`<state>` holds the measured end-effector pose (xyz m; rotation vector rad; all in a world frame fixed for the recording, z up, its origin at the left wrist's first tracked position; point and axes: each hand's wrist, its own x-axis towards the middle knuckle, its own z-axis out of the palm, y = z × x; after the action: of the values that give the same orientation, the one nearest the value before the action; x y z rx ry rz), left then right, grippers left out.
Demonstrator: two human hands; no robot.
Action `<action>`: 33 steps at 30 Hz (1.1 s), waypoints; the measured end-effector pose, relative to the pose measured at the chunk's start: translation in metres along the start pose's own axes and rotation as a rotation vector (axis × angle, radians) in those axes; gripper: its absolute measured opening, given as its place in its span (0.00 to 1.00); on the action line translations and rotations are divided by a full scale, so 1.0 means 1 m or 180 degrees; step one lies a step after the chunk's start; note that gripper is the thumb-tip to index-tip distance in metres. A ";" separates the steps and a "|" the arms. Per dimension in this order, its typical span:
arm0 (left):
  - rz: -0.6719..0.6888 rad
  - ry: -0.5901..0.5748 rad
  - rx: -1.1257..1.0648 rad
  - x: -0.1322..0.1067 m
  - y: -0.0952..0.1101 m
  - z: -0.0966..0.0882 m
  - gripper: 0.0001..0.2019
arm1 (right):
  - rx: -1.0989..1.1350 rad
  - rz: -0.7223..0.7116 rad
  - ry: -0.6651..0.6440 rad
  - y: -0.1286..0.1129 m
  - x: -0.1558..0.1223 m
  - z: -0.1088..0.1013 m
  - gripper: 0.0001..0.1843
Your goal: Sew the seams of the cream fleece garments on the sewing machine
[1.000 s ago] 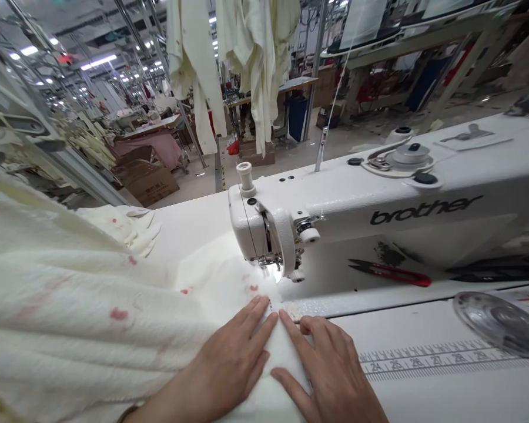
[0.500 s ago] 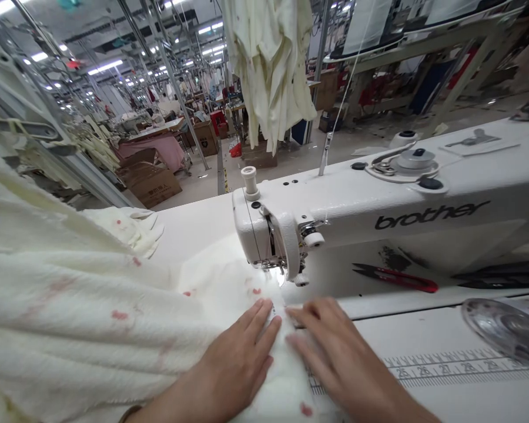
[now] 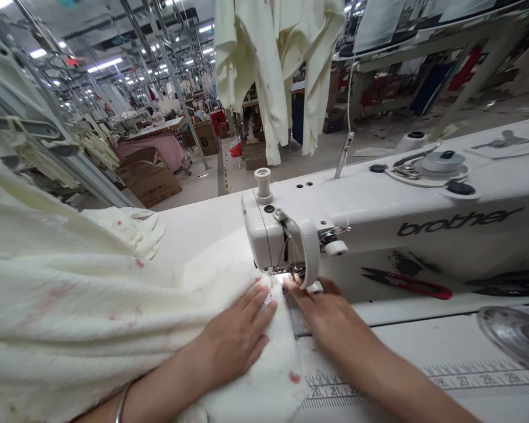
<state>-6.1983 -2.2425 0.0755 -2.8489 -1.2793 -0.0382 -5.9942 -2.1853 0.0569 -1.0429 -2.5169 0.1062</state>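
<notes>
Cream fabric with small red marks (image 3: 92,305) lies heaped at the left and runs under the needle of a white Brother sewing machine (image 3: 379,217). My left hand (image 3: 235,338) rests flat on the fabric, fingers stretched toward the presser foot (image 3: 286,276). My right hand (image 3: 326,308) reaches up to the presser foot, fingertips at the needle area on the fabric's edge; its fingers look extended, partly hidden under the machine head.
Red-handled thread snips (image 3: 408,283) lie on the machine bed behind my right hand. A clear dish (image 3: 514,335) sits at the right, above a printed ruler (image 3: 423,382) on the table. Cream garments (image 3: 277,64) hang overhead beyond the table. Cardboard boxes (image 3: 152,182) stand at the left.
My right hand has slid forward from the table's front edge up to the presser foot. The fabric and my left hand have advanced toward the needle.
</notes>
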 end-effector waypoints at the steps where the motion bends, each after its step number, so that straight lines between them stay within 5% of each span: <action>1: 0.0006 -0.0008 -0.0010 0.000 0.000 0.000 0.24 | -0.0034 -0.0050 0.0099 -0.007 -0.011 0.004 0.25; 5: 0.0023 -0.0028 -0.0003 0.002 -0.001 0.000 0.25 | -0.0011 -0.0110 0.0495 -0.021 -0.034 0.023 0.26; 9: -0.0018 -0.0030 -0.0008 0.004 -0.006 0.001 0.24 | -0.0015 0.0020 0.0436 -0.020 -0.031 0.033 0.30; 33: -0.0010 0.0286 0.0120 0.013 -0.024 -0.001 0.18 | -0.0323 0.0212 0.0435 -0.017 -0.029 0.036 0.28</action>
<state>-6.2076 -2.2172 0.0775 -2.7793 -1.2537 -0.1390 -6.0014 -2.2149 0.0183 -1.1341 -2.3863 -0.0723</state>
